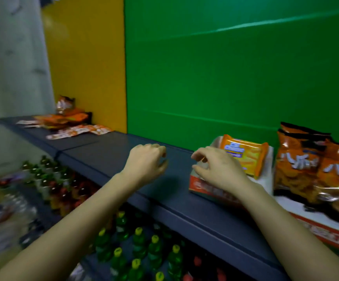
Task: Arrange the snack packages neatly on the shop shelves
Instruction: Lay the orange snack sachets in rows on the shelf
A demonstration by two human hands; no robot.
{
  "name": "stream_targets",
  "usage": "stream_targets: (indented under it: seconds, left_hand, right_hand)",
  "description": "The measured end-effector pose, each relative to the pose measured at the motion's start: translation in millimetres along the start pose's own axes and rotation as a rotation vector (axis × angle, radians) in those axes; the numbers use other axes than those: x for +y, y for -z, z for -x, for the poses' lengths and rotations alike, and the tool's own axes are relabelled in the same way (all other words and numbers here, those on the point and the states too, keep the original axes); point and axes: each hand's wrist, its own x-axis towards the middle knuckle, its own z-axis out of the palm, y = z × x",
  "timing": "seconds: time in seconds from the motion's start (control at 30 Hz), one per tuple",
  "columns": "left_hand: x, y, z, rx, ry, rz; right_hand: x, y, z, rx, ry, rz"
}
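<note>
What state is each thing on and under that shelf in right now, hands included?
Left hand: empty, fingers loosely curled, above bare shelf.
Right hand: empty, fingers open, over the display box.
Orange wrapped pack: tilted, propped in the display box.
Orange chip bags: upright, bunched together at right.
Far snack packets: lying flat, scattered and overlapping.
Green bottles: upright, capped, on the lower shelf.

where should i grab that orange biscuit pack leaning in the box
Pinch the top edge of the biscuit pack from above with the right hand. It stands tilted back in the open box, so its upper seam is free while its base sits inside.
</note>
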Motion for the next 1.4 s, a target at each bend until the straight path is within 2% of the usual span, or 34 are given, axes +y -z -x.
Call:
stream_targets:
  seconds: [0.17,0.27,0.47,0.63,0.93,1.17,1.4]
  left_hand:
    - [-103,14,40,-0.061,0.114,-0.095]
    - [-168,23,66,-0.079,0.151,-0.138]
    - [-285,33,105,-0.122,0.192,-0.181]
    - [-365,33,122,-0.155,0.255,-0.161]
    - [-475,0,127,-0.167,0.323,-0.115]
    - [-556,-47,75,-0.134,0.256,-0.074]
    - [-626,-84,23,-0.210,0.198,0.017]
  right_hand:
    - [-84,-48,-43,-0.092,0.084,-0.067]
    - [-138,-80,-72,-0.085,0.113,-0.094]
    - [-242,-142,-131,-0.074,0.102,-0.159]
    - [-303,-180,-182,-0.141,0.068,-0.164]
    - [-363,-248,-268,-0.218,0.001,-0.145]
    - [-381,-307,-348,-0.228,-0.105,-0.103]
    - [-386,-352,-418,-0.330,-0.269,-0.041]
